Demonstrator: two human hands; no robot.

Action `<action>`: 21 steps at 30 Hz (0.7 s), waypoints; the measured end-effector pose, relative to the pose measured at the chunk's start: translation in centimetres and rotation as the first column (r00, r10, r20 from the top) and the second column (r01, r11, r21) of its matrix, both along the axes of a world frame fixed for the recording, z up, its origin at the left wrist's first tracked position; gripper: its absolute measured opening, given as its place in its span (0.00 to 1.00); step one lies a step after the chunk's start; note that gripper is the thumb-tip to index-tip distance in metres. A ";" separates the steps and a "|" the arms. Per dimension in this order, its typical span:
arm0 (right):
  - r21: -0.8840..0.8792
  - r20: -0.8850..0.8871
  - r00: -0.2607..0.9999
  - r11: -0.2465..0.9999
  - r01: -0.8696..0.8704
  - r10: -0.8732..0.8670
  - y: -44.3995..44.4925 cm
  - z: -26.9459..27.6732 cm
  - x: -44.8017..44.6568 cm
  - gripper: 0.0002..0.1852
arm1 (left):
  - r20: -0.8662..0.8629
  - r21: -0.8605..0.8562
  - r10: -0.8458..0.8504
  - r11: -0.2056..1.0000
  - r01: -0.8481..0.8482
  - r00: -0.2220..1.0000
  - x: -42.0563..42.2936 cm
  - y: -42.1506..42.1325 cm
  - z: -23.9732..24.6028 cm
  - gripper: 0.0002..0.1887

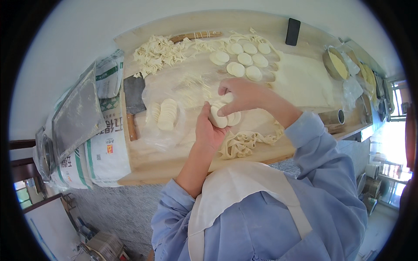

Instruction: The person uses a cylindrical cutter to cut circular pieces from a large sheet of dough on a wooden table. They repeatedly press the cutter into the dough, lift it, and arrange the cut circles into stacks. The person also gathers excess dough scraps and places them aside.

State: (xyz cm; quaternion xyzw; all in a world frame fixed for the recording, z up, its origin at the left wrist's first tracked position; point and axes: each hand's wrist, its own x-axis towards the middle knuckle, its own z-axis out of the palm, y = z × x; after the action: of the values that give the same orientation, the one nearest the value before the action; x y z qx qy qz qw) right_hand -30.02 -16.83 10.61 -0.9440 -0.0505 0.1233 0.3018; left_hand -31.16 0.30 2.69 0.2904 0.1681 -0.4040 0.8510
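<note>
My left hand [212, 129] holds several round dough wrappers [218, 118] from below, near the front of the wooden board. Over them, my right hand [240, 96] grips more wrappers between thumb and fingers; its fingertips are partly hidden. Behind my hands lie small piles of dough rounds [245, 59]. Stacked rounds [168, 114] rest on a clear plastic bag [178, 137] to the left. A rolled dough sheet [302, 80] spreads out on the right. Dough scraps [240, 143] lie close to my apron, and a larger heap of scraps [156, 53] is at the back left.
A cleaver [134, 94] with a wooden handle lies at the board's left. A wooden rolling pin [196, 36] and a black phone [293, 31] are along the back. At the right stand a metal bowl of yellowish flour [338, 65] and a metal cylinder [340, 116]. Flour sacks [107, 153] flank the left edge.
</note>
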 end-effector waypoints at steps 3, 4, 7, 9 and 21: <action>0.255 0.030 0.989 0.958 0.130 -0.142 -0.8 -1.2 -2.1 0.30 | 0.119 0.080 0.046 0.995 -0.056 0.992 -0.6 -0.5 -0.3 0.29; 0.338 0.083 0.987 0.936 0.100 -0.136 -1.0 -1.4 -2.8 0.30 | 0.181 0.126 0.060 0.988 -0.084 0.982 -0.8 -0.7 -0.4 0.28; 0.287 0.049 0.976 0.939 0.188 -0.211 -1.0 -1.8 -4.5 0.28 | 0.446 0.294 0.057 0.933 -0.206 0.893 -1.6 -1.1 -0.5 0.26; 0.230 0.211 0.944 0.952 0.204 -0.253 -0.2 -2.2 -5.3 0.27 | 0.616 0.394 0.010 0.862 -0.319 0.788 -2.0 -1.4 -0.6 0.25; 0.296 0.261 0.899 0.916 0.272 -0.351 2.8 -3.7 -7.4 0.16 | 0.672 0.293 0.158 0.841 -0.455 0.724 -1.5 -1.5 -0.2 0.26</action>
State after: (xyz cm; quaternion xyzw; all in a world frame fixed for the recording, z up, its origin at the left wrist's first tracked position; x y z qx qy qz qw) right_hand -37.45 -14.01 6.87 -0.9011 0.0407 -0.0836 0.4234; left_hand -32.63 -1.25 2.47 0.5579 0.0106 -0.0853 0.8255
